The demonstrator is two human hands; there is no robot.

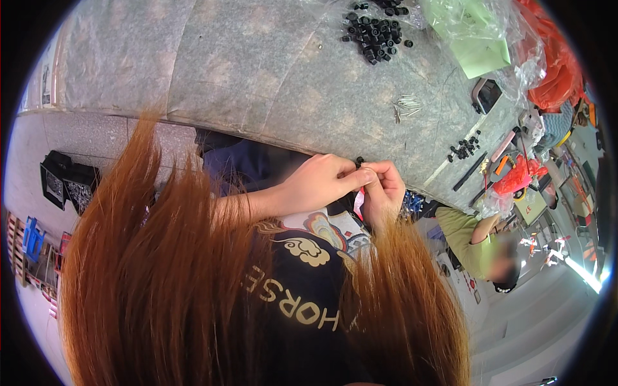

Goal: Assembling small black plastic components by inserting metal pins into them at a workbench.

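Observation:
My left hand [322,182] and my right hand [383,192] meet at the near edge of the table, fingers closed and fingertips pressed together. A small black part [360,160] pokes out between them; its lower end is hidden by the fingers. Just below the fingertips, beside my right palm, shows a strip of something pink [358,202]. Farther off on the table lies a heap of black knob-like pieces [376,37]. Several thin silvery pins [407,106] are bunched to the right, and smaller black pieces [463,149] lie scattered nearer the right end.
Grey sheeting covers the table [257,71]. Clear and green plastic bags [473,51] and a red bag [557,71] crowd the far right, near a dark rectangular device [486,96]. Another person in a green top [460,235] sits at right. A black bin [64,180] stands on the left floor.

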